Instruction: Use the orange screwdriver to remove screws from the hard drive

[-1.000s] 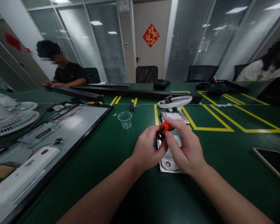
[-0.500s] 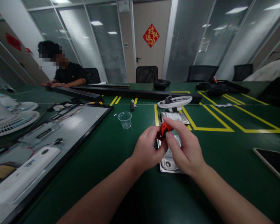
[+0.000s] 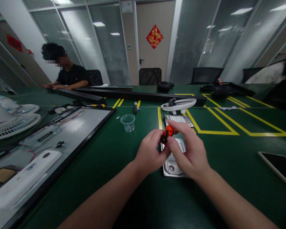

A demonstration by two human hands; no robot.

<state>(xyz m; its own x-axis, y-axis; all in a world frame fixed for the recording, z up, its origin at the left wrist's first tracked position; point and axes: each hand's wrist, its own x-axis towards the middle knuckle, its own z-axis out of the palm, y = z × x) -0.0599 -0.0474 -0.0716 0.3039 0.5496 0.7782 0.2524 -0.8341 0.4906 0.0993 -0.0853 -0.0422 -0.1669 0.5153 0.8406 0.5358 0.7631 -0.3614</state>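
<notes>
Above a silver hard drive [image 3: 173, 168] on the green table, my two hands meet around an orange-and-black screwdriver [image 3: 169, 131]. My right hand [image 3: 189, 149] pinches its orange handle between thumb and fingers. The fingers of my left hand [image 3: 151, 152] close on its lower, darker side; the shaft and tip are hidden. Both hands partly cover the hard drive below. A second hard drive [image 3: 178, 119] lies just beyond my right fingers. To the left of my hands stands a clear plastic cup [image 3: 128, 122].
Left: a large panel [image 3: 85, 122] with a white plastic part [image 3: 26, 178], and white fan parts [image 3: 16, 127]. Behind the drives: a white fan guard [image 3: 181, 104] and a long black bar [image 3: 138, 95]. Right: a phone [image 3: 280, 167]. A person [image 3: 71, 74] sits at far left.
The screwdriver handle has turned slightly between my fingers, showing more orange on top. My hands stay in nearly the same place. At the far right, another person has shifted.
</notes>
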